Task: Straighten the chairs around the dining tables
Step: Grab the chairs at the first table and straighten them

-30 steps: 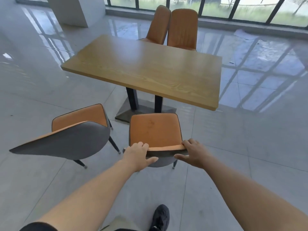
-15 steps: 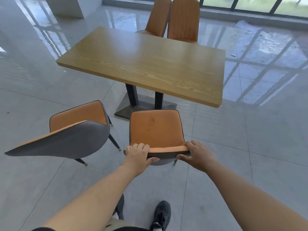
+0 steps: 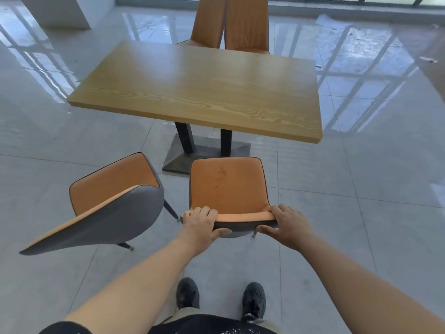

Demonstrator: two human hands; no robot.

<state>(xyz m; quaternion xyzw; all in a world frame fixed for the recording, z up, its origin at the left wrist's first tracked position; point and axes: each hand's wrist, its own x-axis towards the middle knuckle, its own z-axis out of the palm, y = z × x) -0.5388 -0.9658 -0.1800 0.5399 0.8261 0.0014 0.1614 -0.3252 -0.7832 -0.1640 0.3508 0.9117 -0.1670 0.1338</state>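
An orange chair with a grey shell (image 3: 227, 186) stands in front of me, facing the wooden dining table (image 3: 199, 90). My left hand (image 3: 201, 226) grips the left end of its backrest top and my right hand (image 3: 287, 226) grips the right end. Its seat front is close to the table's near edge, short of going under it. A second orange and grey chair (image 3: 113, 201) stands to its left, turned askew with its back swung toward me. Two more orange chairs (image 3: 233, 22) stand side by side at the table's far edge.
The table rests on a dark pedestal base (image 3: 204, 153) just ahead of the held chair. Glossy grey floor tiles (image 3: 361, 189) spread all around. A white pillar (image 3: 60, 10) is at the far left. My two dark shoes (image 3: 220, 300) are behind the chair.
The held chair has moved forward toward the table with both hands on its backrest. I have stepped after it, and both my shoes now show below.
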